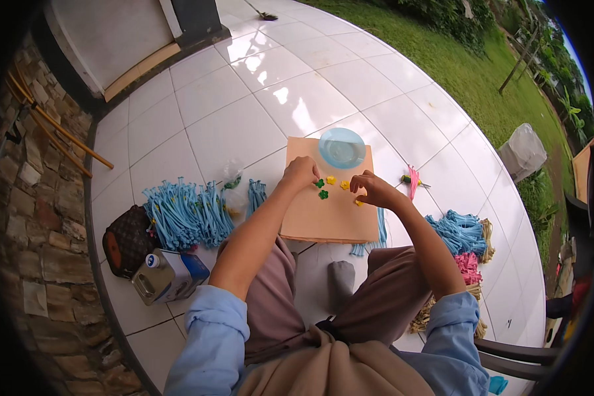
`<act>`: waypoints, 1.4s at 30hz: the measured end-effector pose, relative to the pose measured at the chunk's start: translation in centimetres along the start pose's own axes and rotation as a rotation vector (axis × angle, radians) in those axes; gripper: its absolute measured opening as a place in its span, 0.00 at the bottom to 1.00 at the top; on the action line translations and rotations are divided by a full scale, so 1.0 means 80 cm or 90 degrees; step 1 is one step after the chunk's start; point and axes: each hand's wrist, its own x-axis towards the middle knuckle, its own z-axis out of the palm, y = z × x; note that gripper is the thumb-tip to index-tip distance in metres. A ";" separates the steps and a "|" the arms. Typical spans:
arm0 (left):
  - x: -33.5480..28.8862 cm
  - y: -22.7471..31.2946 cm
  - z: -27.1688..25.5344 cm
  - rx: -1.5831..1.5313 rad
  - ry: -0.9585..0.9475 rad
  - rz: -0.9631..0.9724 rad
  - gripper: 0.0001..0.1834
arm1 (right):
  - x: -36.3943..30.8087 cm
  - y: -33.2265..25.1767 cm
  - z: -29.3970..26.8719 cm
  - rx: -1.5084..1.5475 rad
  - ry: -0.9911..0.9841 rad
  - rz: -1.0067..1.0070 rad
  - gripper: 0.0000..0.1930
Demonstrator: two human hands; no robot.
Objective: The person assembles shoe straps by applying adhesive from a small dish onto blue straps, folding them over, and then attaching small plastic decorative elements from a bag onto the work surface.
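Observation:
A tan board (330,224) lies on the floor between my knees. On it sit small flower-shaped pieces: a green flower (323,195) and yellow flowers (330,179). At the board's left side my left hand (301,173) is closed, its fingertips pinching another green flower (319,183). My right hand (374,191) hovers at the right with fingers bent and apart. Its index fingertip is close to one yellow flower (344,185), and another yellow flower (358,203) shows by its thumb. A translucent blue bowl (342,148) stands on the board's far edge.
Bundles of blue strips (188,214) lie left, beside a brown bag (129,241) and a metal can (168,276). More blue bundles (457,232), pink strips (467,268) and a green-handled tool (412,179) lie right. A white plastic bag (523,152) stands near the grass.

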 end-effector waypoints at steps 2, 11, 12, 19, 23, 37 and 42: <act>-0.002 0.009 0.004 0.035 0.002 0.010 0.04 | -0.006 0.003 0.002 0.006 -0.010 -0.006 0.14; -0.004 0.013 0.014 0.157 0.044 0.024 0.04 | -0.002 0.011 0.023 -0.032 0.037 -0.050 0.13; -0.003 0.008 0.015 0.138 0.071 0.039 0.04 | 0.001 0.013 0.024 0.000 0.037 -0.015 0.14; -0.004 0.031 -0.003 -0.290 -0.032 0.045 0.10 | 0.023 0.009 -0.003 0.292 0.248 0.137 0.17; 0.002 0.031 0.002 -0.401 -0.048 0.133 0.12 | 0.049 0.010 0.000 0.444 0.338 0.132 0.18; 0.027 0.006 -0.013 -0.370 0.145 -0.086 0.08 | 0.072 0.029 0.034 -0.246 0.227 0.147 0.25; 0.031 0.013 -0.010 -0.372 0.148 -0.067 0.09 | 0.074 0.027 0.030 -0.301 0.241 0.110 0.19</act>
